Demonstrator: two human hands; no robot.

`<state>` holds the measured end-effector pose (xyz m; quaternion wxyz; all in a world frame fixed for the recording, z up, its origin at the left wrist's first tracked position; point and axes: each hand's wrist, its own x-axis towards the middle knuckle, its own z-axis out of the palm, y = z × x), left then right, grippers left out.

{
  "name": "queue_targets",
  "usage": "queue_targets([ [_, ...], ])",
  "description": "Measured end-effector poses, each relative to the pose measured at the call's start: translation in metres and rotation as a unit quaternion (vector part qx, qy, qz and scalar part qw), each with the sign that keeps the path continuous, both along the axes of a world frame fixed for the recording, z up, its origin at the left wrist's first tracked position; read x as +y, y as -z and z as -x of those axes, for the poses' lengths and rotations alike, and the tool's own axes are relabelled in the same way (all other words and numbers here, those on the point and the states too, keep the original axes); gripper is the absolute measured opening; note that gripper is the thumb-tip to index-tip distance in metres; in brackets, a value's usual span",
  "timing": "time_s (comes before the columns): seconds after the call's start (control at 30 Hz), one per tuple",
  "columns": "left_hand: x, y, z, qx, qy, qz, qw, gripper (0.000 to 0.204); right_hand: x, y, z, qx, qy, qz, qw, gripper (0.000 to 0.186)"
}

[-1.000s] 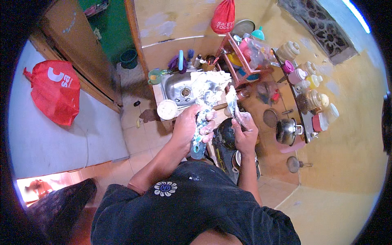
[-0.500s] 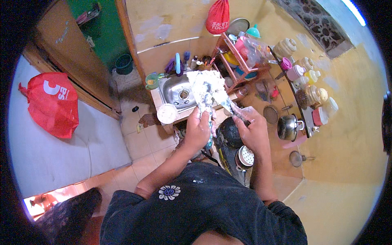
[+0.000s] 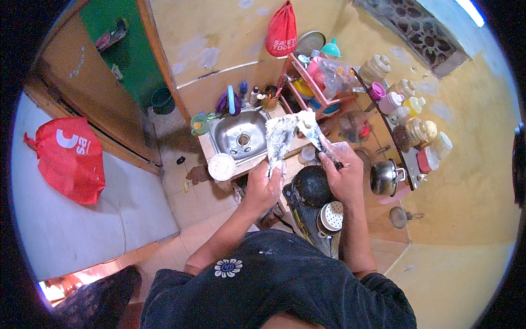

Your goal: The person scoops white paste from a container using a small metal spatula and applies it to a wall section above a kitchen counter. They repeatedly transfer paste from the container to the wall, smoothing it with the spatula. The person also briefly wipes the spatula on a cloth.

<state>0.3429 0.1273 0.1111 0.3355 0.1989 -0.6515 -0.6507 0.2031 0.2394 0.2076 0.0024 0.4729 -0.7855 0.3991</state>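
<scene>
My left hand (image 3: 265, 184) is closed round the handle of a wide putty knife (image 3: 280, 138), its blade smeared thinly with white paste. In my right hand (image 3: 345, 171) I grip a second, narrower putty knife (image 3: 313, 136). A lump of white paste (image 3: 306, 118) sits at the tip of that narrower blade, close beside the upper edge of the wide one; whether they touch I cannot tell. White smears mark both hands. Both tools are held up in front of the sink counter.
Beyond the tools are a steel sink (image 3: 223, 135) and a white-topped tub (image 3: 222, 167). A black pan (image 3: 312, 186) sits on a stove nearer me. To the right, a shelf (image 3: 406, 156) holds jars, with a steel pot (image 3: 384, 178) nearby. A pink rack (image 3: 307, 77) holds dishes.
The thick white paste that covered the wide blade is now mostly gone from it, and a lump shows on the narrower blade. The wide knife has turned slightly.
</scene>
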Motion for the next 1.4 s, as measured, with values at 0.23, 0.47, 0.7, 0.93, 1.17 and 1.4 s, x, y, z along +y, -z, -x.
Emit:
queue_targets([
  [0.23, -0.021, 0.004, 0.033, -0.026, -0.055, -0.159, 0.985, 0.016, 0.019, -0.02, 0.07, 0.016, 0.021, 0.048, 0.998, 0.03],
  [0.47, -0.225, -0.029, 0.086, -0.168, -0.129, 0.101, 0.972, 0.02, 0.086, -0.081, 0.194, 0.137, 0.126, 0.036, 0.982, 0.029],
  [0.7, -0.374, -0.106, 0.164, -0.176, -0.192, 0.273, 0.926, 0.037, 0.118, -0.122, 0.326, 0.206, 0.204, -0.034, 0.956, 0.023],
  [0.93, -0.469, -0.125, 0.218, -0.16, -0.251, 0.323, 0.898, 0.042, 0.103, -0.11, 0.422, 0.279, 0.245, -0.086, 0.925, 0.025],
  [1.17, -0.548, -0.129, 0.247, -0.17, -0.286, 0.36, 0.871, 0.043, 0.055, -0.096, 0.495, 0.252, 0.237, -0.164, 0.924, 0.027],
  [1.4, -0.582, -0.117, 0.263, -0.19, -0.284, 0.316, 0.885, 0.043, -0.004, -0.084, 0.57, 0.257, 0.209, -0.178, 0.926, 0.022],
])
